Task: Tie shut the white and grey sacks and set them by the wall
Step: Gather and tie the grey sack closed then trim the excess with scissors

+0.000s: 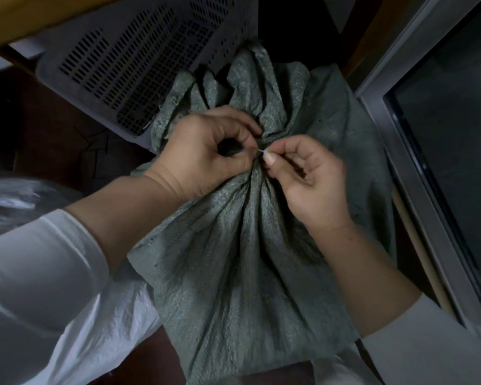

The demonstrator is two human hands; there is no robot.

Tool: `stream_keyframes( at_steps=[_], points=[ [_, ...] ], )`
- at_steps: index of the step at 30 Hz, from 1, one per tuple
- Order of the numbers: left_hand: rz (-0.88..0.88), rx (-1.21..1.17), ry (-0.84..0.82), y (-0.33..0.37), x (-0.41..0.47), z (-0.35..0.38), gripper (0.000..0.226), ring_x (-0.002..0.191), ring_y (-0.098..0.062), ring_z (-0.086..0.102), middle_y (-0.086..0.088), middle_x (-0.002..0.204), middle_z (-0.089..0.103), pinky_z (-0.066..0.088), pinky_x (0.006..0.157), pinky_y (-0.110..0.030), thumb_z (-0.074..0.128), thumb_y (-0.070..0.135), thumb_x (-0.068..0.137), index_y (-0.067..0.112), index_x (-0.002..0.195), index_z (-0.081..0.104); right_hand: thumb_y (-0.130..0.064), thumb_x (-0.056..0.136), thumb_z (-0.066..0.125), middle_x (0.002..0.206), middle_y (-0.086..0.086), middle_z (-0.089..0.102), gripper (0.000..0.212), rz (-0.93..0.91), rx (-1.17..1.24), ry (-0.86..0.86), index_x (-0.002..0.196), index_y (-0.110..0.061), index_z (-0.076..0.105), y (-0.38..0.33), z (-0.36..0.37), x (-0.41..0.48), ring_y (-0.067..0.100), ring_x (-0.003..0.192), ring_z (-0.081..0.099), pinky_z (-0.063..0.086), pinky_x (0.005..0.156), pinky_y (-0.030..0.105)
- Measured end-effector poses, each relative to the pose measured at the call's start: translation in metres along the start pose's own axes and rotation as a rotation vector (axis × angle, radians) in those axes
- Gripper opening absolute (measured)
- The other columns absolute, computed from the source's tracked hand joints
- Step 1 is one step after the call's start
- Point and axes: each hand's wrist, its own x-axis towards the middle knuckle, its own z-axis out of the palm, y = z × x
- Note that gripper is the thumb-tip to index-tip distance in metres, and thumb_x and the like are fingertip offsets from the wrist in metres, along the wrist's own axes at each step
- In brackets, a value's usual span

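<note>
Both hands meet at the gathered neck of the grey woven sack [242,245], which stands between the person's arms beside a perforated plastic crate [128,59]. Left hand [206,157] clenches the bunched neck to keep it closed, while right hand [303,173] pinches a thin tie [261,152] to bind it.

The dark floor [53,129] carries a grey sack [233,259], standing under both hands with its neck gathered. A perforated plastic crate [128,65] lies beyond the left hand [206,151], touching the sack; pale white sacking [128,323] lies below that arm.

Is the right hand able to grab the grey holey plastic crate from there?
Probably not right away: the right hand is pinching a thin tie at the grey woven sack's neck, and the left hand sits between it and the crate.
</note>
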Motion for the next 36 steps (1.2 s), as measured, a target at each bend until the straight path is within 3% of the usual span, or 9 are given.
stream_keyframes(
  at_steps=[9, 15, 19, 25, 30, 36],
  points=[
    [0.038, 0.038, 0.005, -0.001, 0.001, 0.005, 0.018, 0.079, -0.003, 0.059, -0.002, 0.094, 0.062, 0.044, 0.082, -0.012, 0.060, 0.014, 0.078, -0.001, 0.077, 0.070, -0.016, 0.080, 0.060, 0.076, -0.008, 0.063, 0.015, 0.030, -0.021, -0.042, 0.078, -0.031, 0.057, 0.000, -0.002, 0.003, 0.000, 0.068, 0.058, 0.047, 0.072, 0.021],
    [0.030, 0.054, 0.009, 0.001, 0.001, 0.007, 0.013, 0.078, -0.003, 0.059, -0.001, 0.092, 0.060, 0.044, 0.080, -0.010, 0.061, 0.007, 0.078, -0.002, 0.078, 0.070, -0.016, 0.077, 0.060, 0.074, -0.011, 0.063, 0.012, 0.102, 0.052, -0.042, 0.076, -0.028, 0.059, -0.002, 0.001, 0.002, -0.007, 0.067, 0.058, 0.045, 0.071, 0.011],
    [0.029, 0.047, 0.002, 0.003, 0.001, 0.009, 0.013, 0.076, -0.002, 0.057, -0.001, 0.092, 0.060, 0.045, 0.080, -0.010, 0.062, 0.009, 0.078, -0.001, 0.078, 0.071, -0.020, 0.077, 0.060, 0.072, -0.011, 0.063, 0.011, 0.141, 0.028, -0.027, 0.074, -0.031, 0.060, -0.002, -0.001, 0.004, -0.003, 0.067, 0.059, 0.053, 0.071, 0.024],
    [0.018, 0.048, -0.005, 0.004, 0.001, 0.009, 0.015, 0.084, -0.007, 0.058, 0.000, 0.092, 0.059, 0.046, 0.080, -0.013, 0.060, 0.010, 0.078, 0.000, 0.079, 0.071, 0.004, 0.086, 0.059, 0.069, -0.003, 0.060, 0.025, 0.177, 0.104, -0.088, 0.074, -0.019, 0.060, -0.008, -0.004, 0.006, -0.004, 0.059, 0.057, 0.051, 0.060, 0.012],
    [0.009, 0.087, -0.001, 0.004, 0.002, 0.012, 0.015, 0.081, -0.011, 0.059, 0.002, 0.091, 0.058, 0.047, 0.078, -0.018, 0.059, 0.010, 0.077, 0.000, 0.077, 0.070, -0.010, 0.078, 0.062, 0.069, -0.008, 0.062, 0.015, 0.182, 0.078, -0.076, 0.074, -0.024, 0.061, -0.005, -0.001, 0.006, -0.005, 0.062, 0.058, 0.052, 0.067, 0.017],
    [0.004, 0.082, -0.038, 0.005, 0.004, 0.009, 0.020, 0.081, -0.006, 0.057, 0.003, 0.091, 0.059, 0.046, 0.077, -0.015, 0.060, 0.018, 0.078, 0.001, 0.078, 0.071, 0.004, 0.086, 0.058, 0.072, -0.005, 0.061, 0.021, 0.214, 0.059, -0.149, 0.077, -0.015, 0.060, -0.011, -0.007, 0.010, -0.005, 0.060, 0.060, 0.053, 0.062, 0.012]
  ],
)
